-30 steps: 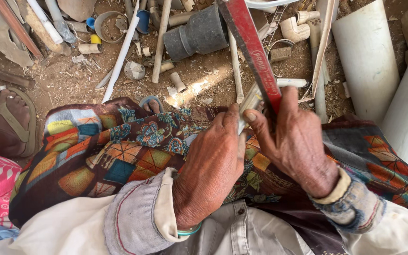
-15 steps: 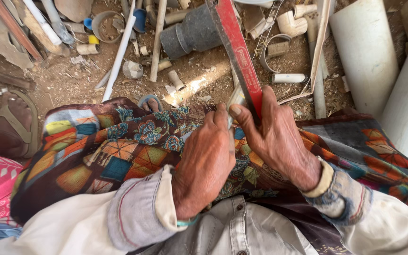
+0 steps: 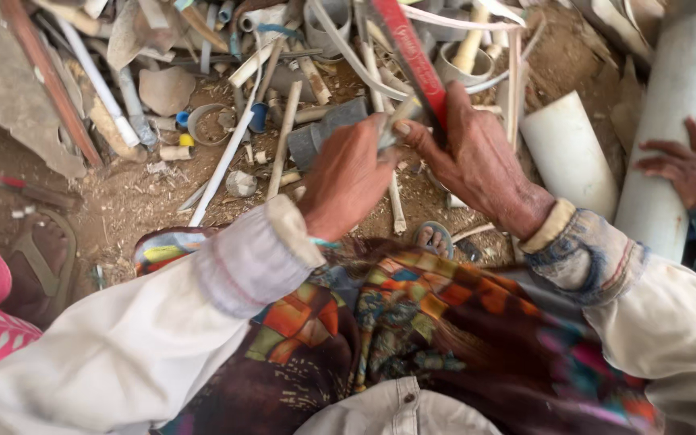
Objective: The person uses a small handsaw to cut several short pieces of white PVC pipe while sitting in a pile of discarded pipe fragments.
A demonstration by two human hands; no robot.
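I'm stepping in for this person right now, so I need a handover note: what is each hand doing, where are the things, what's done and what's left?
Left hand: closed on a small pale piece, raised over the ground.
Right hand: gripping the red-handled tool, which points away over the scrap.
Around: grey pipe fitting on the dirt beyond the left hand; large white pipe at right, another person's hand resting on it.
Done: piece and tool in hand, brought together.
Left: no cut or mark can be made out on the piece.

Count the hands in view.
3: left hand and right hand meet at the red tool, centre; another person's hand rests on the white pipe, right edge.
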